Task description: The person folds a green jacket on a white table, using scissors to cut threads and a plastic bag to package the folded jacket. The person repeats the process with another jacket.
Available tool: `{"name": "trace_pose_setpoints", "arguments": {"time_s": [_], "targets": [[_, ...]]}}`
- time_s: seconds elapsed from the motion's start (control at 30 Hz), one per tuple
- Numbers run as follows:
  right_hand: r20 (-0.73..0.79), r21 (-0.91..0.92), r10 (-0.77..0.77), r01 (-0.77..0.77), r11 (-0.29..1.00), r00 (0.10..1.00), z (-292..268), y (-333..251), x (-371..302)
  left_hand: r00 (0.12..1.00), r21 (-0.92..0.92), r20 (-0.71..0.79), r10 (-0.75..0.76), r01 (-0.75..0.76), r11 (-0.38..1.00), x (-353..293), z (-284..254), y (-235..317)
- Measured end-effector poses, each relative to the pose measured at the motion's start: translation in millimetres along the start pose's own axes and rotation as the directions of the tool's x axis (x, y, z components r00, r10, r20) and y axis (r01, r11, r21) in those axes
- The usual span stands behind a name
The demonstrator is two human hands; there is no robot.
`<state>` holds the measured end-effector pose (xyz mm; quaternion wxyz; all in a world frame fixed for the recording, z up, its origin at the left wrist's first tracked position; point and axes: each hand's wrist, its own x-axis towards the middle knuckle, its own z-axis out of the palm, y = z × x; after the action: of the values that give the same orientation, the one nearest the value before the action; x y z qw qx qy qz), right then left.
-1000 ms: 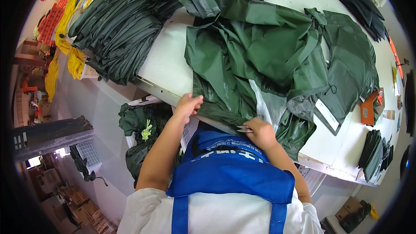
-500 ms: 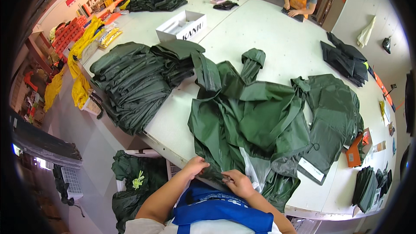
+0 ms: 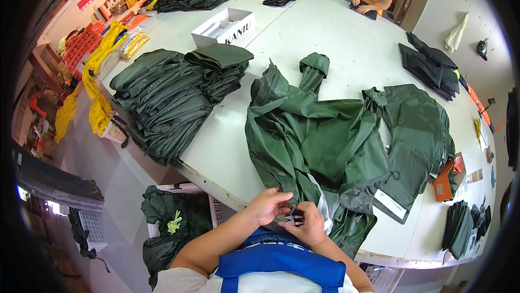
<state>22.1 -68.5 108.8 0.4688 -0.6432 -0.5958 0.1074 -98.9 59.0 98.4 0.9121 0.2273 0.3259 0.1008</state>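
A dark green waterproof garment [image 3: 330,136] lies spread and rumpled before me at the table's near edge. My left hand [image 3: 268,205] is closed on the garment's near edge, thumb and fingers pinched together. Close beside it, my right hand [image 3: 306,225] is curled around small metal thread snips [image 3: 292,220], whose pale blades point toward the left hand. The fingers partly cover the snips, and I cannot tell whether the blades touch the cloth. Pale grey lining shows just right of my hands.
Folded green garments [image 3: 162,103] are piled at the left, another green stack [image 3: 417,136] at the right. A white box [image 3: 223,26] stands farther back. Below the table edge is a crate of green cloth [image 3: 168,217]. Two people work across the table [image 3: 336,49].
Both hands have shifted right and closer together, the left now higher on the garment. The garment's left part has been drawn in, away from the folded pile. The view has shifted slightly.
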Motion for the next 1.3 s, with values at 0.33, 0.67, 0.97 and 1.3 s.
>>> {"name": "trace_pose_setpoints", "arguments": {"time_s": [0.33, 0.67, 0.97, 1.3], "targets": [[-0.067, 0.151, 0.144, -0.133, 0.980, 0.987, -10, 4, -3, 0.999, -0.059, -0.001, 0.032, -0.032, 0.998, 1, 9, 7], [0.098, 0.906, 0.627, -0.330, 0.265, 0.773, -45, -3, -12, 0.953, 0.124, -0.030, 0.303, -0.297, 0.947, -20, 17, 23], [0.301, 0.897, 0.678, -0.440, 0.038, 0.671, -72, 1, -8, 0.514, 0.815, 0.542, 0.665, -0.515, -0.266, -25, 58, 49], [0.134, 0.626, 0.687, -0.598, 0.500, 0.714, -104, 18, 27, 0.942, 0.693, 0.335, 0.021, -0.262, 0.672, -27, 73, 52]]}}
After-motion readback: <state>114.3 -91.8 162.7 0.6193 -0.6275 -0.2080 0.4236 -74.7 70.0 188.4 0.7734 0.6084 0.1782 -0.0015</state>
